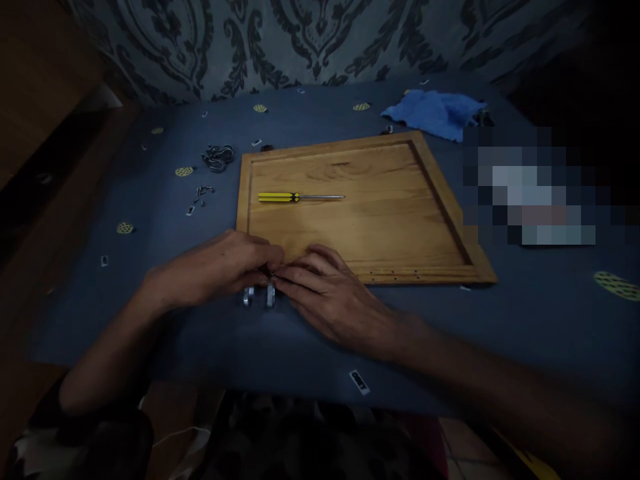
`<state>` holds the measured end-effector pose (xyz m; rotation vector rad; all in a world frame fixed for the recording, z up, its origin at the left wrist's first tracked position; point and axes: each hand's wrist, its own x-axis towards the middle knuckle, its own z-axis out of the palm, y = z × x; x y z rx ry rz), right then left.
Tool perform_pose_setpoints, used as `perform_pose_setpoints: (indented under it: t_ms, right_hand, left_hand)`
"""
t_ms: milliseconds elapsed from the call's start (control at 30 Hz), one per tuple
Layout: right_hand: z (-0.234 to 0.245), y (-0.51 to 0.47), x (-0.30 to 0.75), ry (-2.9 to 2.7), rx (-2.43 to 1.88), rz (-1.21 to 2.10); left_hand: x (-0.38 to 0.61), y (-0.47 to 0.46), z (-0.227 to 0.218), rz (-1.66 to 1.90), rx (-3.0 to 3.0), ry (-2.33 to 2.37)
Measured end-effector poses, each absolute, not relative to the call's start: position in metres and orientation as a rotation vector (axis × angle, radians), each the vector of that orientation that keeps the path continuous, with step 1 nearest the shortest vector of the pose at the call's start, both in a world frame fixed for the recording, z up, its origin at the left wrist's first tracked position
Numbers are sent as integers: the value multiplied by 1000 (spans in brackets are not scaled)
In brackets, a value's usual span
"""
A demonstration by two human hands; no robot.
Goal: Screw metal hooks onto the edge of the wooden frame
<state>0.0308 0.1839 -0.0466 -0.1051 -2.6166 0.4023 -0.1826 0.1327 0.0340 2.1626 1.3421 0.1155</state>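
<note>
At the near left corner of a framed wooden panel point(345, 233), my two hands meet. My left hand point(235, 260) is closed in a pinch, its fingertips on a small piece at the panel's near edge. My right hand point(333, 293) comes from the right, its fingers bent together with the tips at the same spot. Two shiny curved ends of a metal piece point(271, 295) stick out below the fingertips; the rest of it is hidden by my fingers. A yellow and black screwdriver point(300, 197) lies on the panel, its shaft pointing right.
Several curved metal pieces point(219, 157) lie heaped left of the panel on the blue tablecloth point(150, 200), with small screws point(203, 192) near them. A blue cloth point(435, 113) is at the back right. Beside it is a blurred-out patch. Patterned fabric point(300, 40) hangs behind.
</note>
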Motion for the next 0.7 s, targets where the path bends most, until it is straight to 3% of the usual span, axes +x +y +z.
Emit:
perform_pose_setpoints:
  t_ms: [700]
  right_hand:
    - [-47, 185, 31, -2596, -87, 405]
  left_hand:
    - [-183, 133, 35, 119, 2180, 1320]
